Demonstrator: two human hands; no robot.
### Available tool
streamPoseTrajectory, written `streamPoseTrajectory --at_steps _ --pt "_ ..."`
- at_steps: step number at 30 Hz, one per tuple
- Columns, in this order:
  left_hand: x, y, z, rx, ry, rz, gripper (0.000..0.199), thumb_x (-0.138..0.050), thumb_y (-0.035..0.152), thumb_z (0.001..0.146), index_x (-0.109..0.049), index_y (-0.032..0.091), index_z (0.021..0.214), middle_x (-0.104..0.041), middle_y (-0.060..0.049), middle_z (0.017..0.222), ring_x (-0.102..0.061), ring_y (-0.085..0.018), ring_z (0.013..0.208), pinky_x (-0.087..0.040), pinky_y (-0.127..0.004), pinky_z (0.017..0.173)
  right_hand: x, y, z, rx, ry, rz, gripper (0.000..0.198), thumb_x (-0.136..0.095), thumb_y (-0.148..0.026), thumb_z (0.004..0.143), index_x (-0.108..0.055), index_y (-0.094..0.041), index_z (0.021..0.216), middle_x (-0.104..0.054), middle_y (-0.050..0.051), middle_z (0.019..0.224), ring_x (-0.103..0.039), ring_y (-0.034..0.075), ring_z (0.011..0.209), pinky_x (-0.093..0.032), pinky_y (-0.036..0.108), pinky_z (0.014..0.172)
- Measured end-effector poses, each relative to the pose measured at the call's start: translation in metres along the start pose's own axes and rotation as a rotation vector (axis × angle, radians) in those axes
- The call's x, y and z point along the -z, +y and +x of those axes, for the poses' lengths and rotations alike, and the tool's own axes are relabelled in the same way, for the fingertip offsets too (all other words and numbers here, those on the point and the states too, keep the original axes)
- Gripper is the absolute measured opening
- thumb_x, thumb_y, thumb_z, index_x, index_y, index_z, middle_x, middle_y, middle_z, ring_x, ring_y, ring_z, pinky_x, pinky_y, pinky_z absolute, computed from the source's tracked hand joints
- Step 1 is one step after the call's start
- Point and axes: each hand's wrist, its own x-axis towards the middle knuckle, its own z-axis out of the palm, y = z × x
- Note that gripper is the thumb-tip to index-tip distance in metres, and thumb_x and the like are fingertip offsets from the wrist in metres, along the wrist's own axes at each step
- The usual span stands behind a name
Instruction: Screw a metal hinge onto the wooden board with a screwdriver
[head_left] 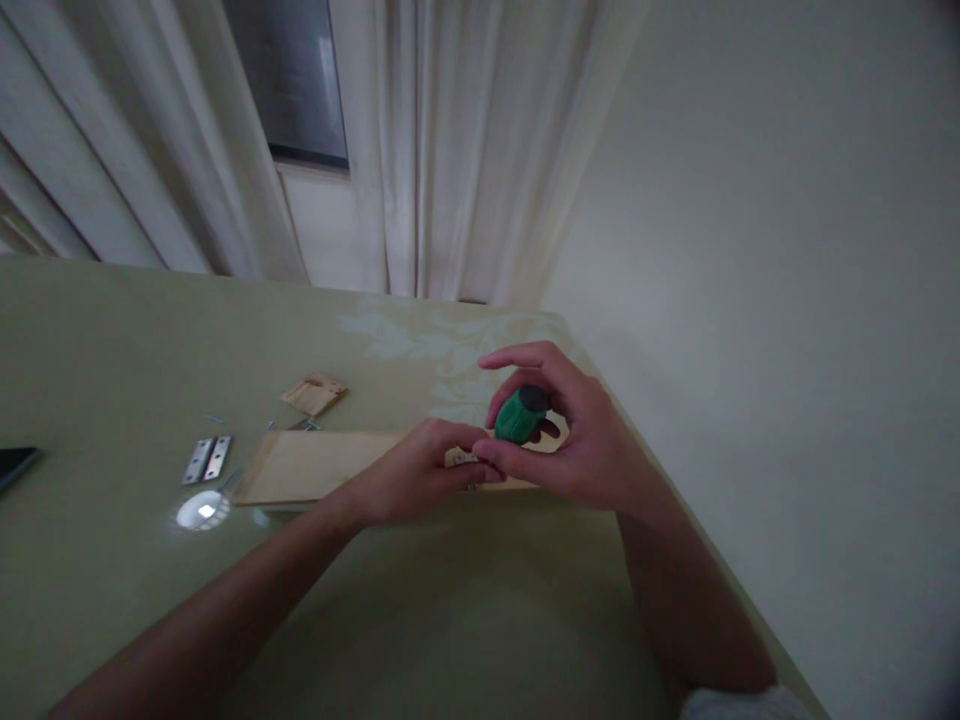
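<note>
My right hand (581,435) is wrapped loosely round a screwdriver (517,415) with a green handle and a dark end cap. The tool stands nearly upright, its shaft and tip hidden by my fingers. Beneath both hands lies a long pale wooden board (322,465). My left hand (427,470) rests over its right part, thumb and forefinger closed together beside the screwdriver's lower end. What they pinch is hidden. A bit of a metal hinge (459,457) shows on the board by those fingers.
Left of the board lies a loose silver hinge (208,460). Screws (306,425) sit behind the board, near a small wooden piece (315,393). A dark flat device (15,465) is at the left edge. The green table (135,350) meets a wall (787,350) on the right.
</note>
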Motion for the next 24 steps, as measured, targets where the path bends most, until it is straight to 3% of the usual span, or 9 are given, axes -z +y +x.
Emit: streamPoseTrajectory --at_steps 2,4,7,10,13,17,21,24 --pt "-0.002 0.000 0.000 0.031 0.073 0.035 0.018 -0.073 0.034 0.098 -0.079 0.018 0.090 -0.079 -0.002 0.087 -0.070 -0.020 0.088 -0.053 -0.030 0.081 0.000 -0.001 0.000 -0.003 -0.007 -0.002 0.063 -0.094 -0.031 0.088 -0.061 -0.026 0.141 -0.075 -0.003 0.094 -0.064 0.012 0.071 -0.048 0.024 0.061" --pt "-0.006 0.000 0.001 0.019 0.152 0.015 0.017 -0.079 0.035 0.094 -0.078 0.018 0.090 -0.080 -0.003 0.091 -0.071 -0.021 0.092 -0.054 -0.031 0.083 0.000 -0.001 -0.001 0.005 -0.016 -0.011 0.061 -0.091 -0.029 0.089 -0.061 -0.027 0.141 -0.075 -0.003 0.093 -0.063 0.012 0.070 -0.047 0.024 0.060" --pt "-0.005 0.002 0.002 -0.033 0.096 -0.050 0.013 -0.084 0.031 0.090 -0.078 0.020 0.095 -0.081 -0.003 0.105 -0.072 -0.022 0.102 -0.056 -0.031 0.090 -0.002 -0.001 -0.002 0.012 -0.018 -0.025 0.058 -0.087 -0.026 0.090 -0.060 -0.028 0.141 -0.073 -0.005 0.091 -0.062 0.011 0.069 -0.045 0.024 0.059" --pt "0.000 0.002 0.001 -0.044 0.014 -0.042 0.009 -0.078 0.028 0.095 -0.081 0.021 0.099 -0.084 -0.003 0.107 -0.074 -0.021 0.103 -0.057 -0.031 0.092 -0.002 0.000 -0.002 0.011 -0.008 -0.036 0.055 -0.083 -0.024 0.093 -0.059 -0.028 0.143 -0.074 -0.004 0.093 -0.063 0.011 0.070 -0.046 0.024 0.059" --pt "-0.002 0.000 0.000 -0.011 0.077 -0.012 0.013 -0.075 0.028 0.096 -0.085 0.019 0.096 -0.085 -0.002 0.096 -0.075 -0.022 0.095 -0.056 -0.031 0.088 -0.002 0.000 -0.002 0.020 -0.012 -0.044 0.056 -0.082 -0.023 0.093 -0.058 -0.028 0.143 -0.075 -0.004 0.095 -0.067 0.012 0.073 -0.050 0.025 0.064" --pt "-0.012 -0.005 0.001 0.062 0.187 -0.013 0.017 -0.085 0.034 0.088 -0.084 0.017 0.092 -0.083 -0.002 0.088 -0.074 -0.023 0.088 -0.054 -0.029 0.075 -0.001 -0.001 -0.001 0.059 -0.025 -0.043 0.054 -0.085 -0.023 0.092 -0.061 -0.027 0.140 -0.076 -0.003 0.097 -0.072 0.014 0.082 -0.056 0.027 0.077" --pt "-0.005 -0.014 0.002 -0.036 0.066 0.319 0.031 -0.094 0.037 0.083 -0.082 0.020 0.107 -0.082 -0.006 0.106 -0.072 -0.026 0.099 -0.055 -0.035 0.084 0.000 -0.001 0.000 0.059 0.007 -0.080 0.047 -0.083 -0.023 0.094 -0.063 -0.025 0.136 -0.075 -0.004 0.093 -0.071 0.013 0.079 -0.055 0.026 0.075" --pt "0.002 -0.021 0.002 -0.110 -0.068 0.623 0.014 -0.089 0.021 0.088 -0.082 0.020 0.101 -0.081 -0.006 0.103 -0.073 -0.026 0.098 -0.051 -0.036 0.086 0.001 0.001 0.000 0.061 0.031 -0.109 0.045 -0.084 -0.024 0.094 -0.064 -0.025 0.134 -0.075 -0.006 0.090 -0.069 0.011 0.075 -0.054 0.025 0.071"
